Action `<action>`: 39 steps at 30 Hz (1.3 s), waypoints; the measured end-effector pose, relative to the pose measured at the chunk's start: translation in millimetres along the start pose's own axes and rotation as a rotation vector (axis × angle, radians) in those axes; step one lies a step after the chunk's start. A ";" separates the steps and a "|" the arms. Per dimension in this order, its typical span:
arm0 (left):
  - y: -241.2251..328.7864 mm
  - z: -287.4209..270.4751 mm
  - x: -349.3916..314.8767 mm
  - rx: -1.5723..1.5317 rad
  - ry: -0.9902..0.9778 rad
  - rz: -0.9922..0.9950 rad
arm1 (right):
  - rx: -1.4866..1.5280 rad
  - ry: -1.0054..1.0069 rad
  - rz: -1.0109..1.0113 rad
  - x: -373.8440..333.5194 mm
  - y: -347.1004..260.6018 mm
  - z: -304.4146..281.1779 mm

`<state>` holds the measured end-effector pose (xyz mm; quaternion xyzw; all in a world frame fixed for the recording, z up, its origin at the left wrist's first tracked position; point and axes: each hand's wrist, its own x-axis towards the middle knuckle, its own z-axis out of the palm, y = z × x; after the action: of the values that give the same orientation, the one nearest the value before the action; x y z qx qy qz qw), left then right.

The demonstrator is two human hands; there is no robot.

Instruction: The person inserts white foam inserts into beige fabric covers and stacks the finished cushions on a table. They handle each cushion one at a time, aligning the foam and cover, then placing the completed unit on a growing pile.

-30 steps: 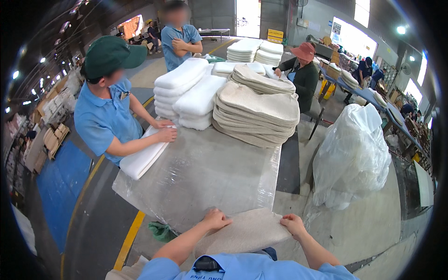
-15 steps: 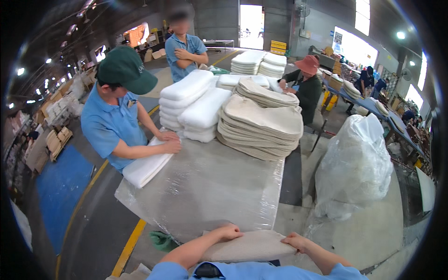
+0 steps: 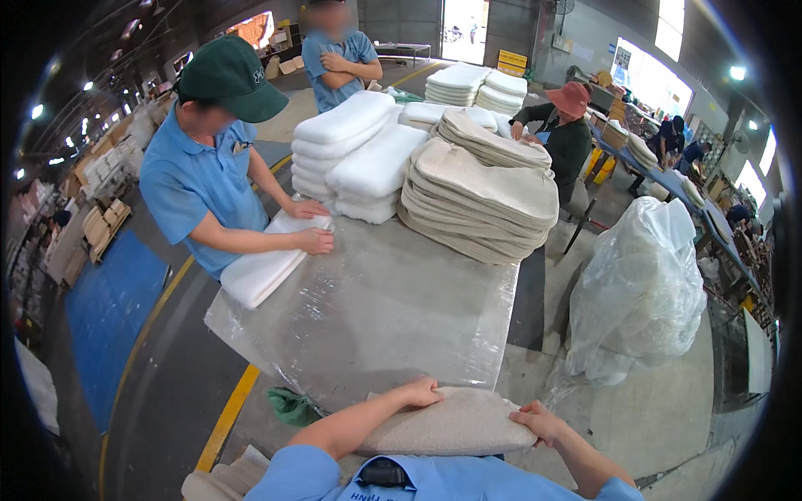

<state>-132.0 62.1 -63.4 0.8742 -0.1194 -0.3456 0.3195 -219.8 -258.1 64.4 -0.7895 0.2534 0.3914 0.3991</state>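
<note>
Close to my body, at the near edge of the table [image 3: 376,309], I hold a beige fabric cushion cover [image 3: 455,424]. My left hand [image 3: 422,392] is closed on its upper edge. Its right end is pinched between the thumb and fingers of my right hand [image 3: 539,420]. The cover bulges a little between my hands; what may be inside is hidden. Across the table rises a stack of similar beige covers [image 3: 480,200]. Left of that stack lie piles of thick white pads [image 3: 376,171].
At the left, a person in a green cap [image 3: 213,159] presses a folded white pad [image 3: 266,271]. Another person [image 3: 338,63] stands behind, arms crossed. Someone in a red hat [image 3: 564,125] works at the far right. A large clear plastic bag [image 3: 639,284] stands right of the table.
The cover has come up slightly and looks fuller, with both hands still on it. My view has tilted, shifting the table and stacks upward. The person at left still presses the white pad.
</note>
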 end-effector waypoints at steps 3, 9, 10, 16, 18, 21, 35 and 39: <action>2.9 5.2 -14.5 0.085 0.260 0.101 | 0.077 -0.016 -0.048 13.9 3.6 2.2; 18.4 -5.5 -28.2 0.157 0.350 0.164 | -0.084 -0.126 -0.012 70.0 7.4 1.4; 23.1 -4.5 -26.6 0.198 0.325 0.171 | -0.392 -0.020 -0.135 85.0 2.9 -0.2; 19.6 -10.6 -27.8 0.152 0.438 0.322 | -0.834 0.195 -0.614 119.7 -75.5 52.0; 15.1 -15.2 -23.4 0.248 0.465 0.333 | -0.914 0.130 -0.611 123.7 -93.8 67.6; 10.1 -23.9 -16.4 0.247 0.543 0.351 | -0.834 0.159 -0.762 134.6 -95.6 75.7; -72.5 -1.8 -32.6 0.099 0.469 -0.138 | -0.678 0.272 -0.923 166.5 -57.3 77.4; -73.7 2.1 -38.4 0.013 0.588 -0.028 | -0.654 0.309 -0.924 166.0 -55.6 82.3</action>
<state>-162.4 134.1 -91.5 0.9405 -0.0118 -0.0811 0.3298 -120.6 -173.8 -78.6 -0.9481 -0.1956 0.1151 0.2226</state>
